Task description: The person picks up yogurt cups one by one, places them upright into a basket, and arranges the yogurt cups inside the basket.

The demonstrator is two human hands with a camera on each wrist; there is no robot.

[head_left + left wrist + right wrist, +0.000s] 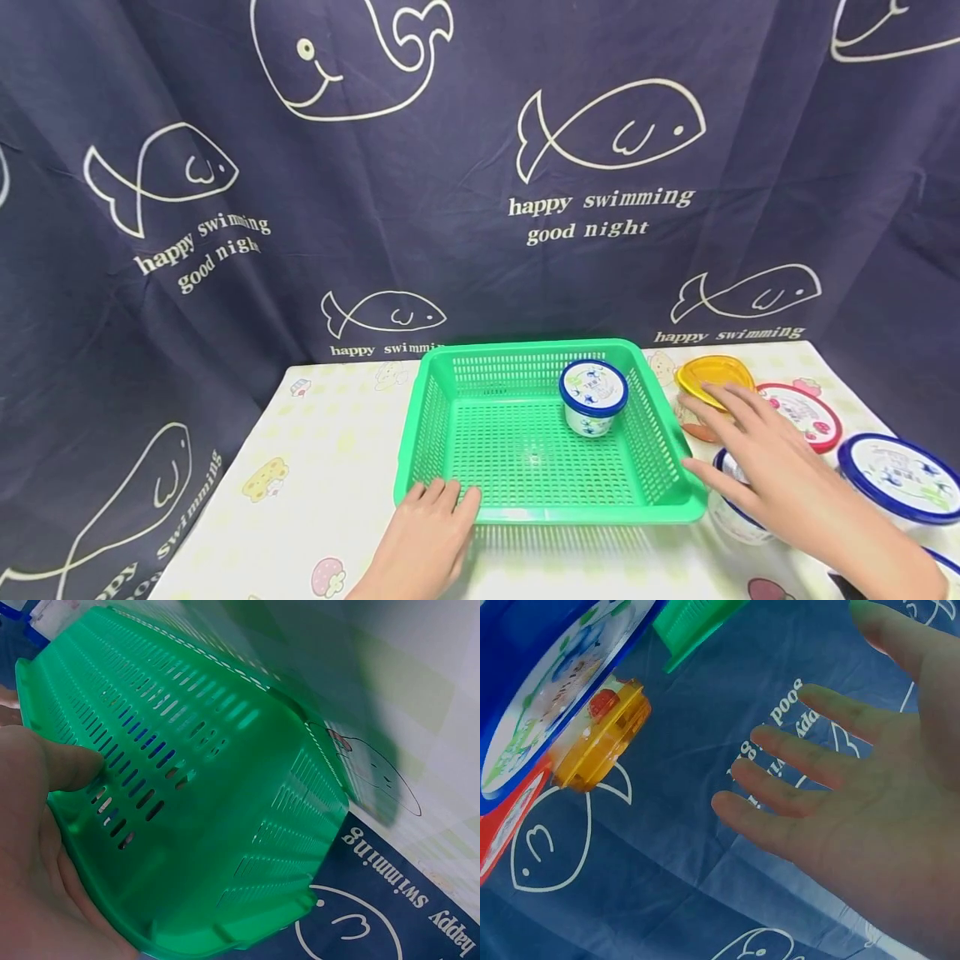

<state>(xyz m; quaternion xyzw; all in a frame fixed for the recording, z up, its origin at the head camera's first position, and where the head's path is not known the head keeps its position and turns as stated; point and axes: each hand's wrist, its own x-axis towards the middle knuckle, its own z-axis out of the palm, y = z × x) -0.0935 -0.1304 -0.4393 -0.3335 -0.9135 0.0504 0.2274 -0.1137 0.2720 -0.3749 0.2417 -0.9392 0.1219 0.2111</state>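
The tabletop [315, 517] is covered with a pale cloth, on which faint yellow-green checks and small cartoon pictures are printed; a strawberry and a piece of cheese can be made out on the left side. The space behind it and to both sides is closed off by a dark blue curtain [420, 208], creased in places and decorated with white outlines of fish and a whale. The words "happy swimming" and "good night" are repeated across it.

A green basket [517, 450] with slotted walls is set near the middle of the tabletop, toward the curtain. Inside it, a small tub [592, 396] with a blue lid is stood upright toward the far right corner. The near rim of the basket is gripped toward its left end by the left hand [423, 533], with the fingers hooked over the rim and the thumb pressed against the outer wall.

The right hand [772, 458] is held with fingers spread above the things to the right of the basket, and nothing is held in it. Gathered there are a yellow lid [708, 367], a red-lidded tub [810, 414], a blue-lidded tub [900, 475] and, partly hidden under the hand, a white tub [738, 517].
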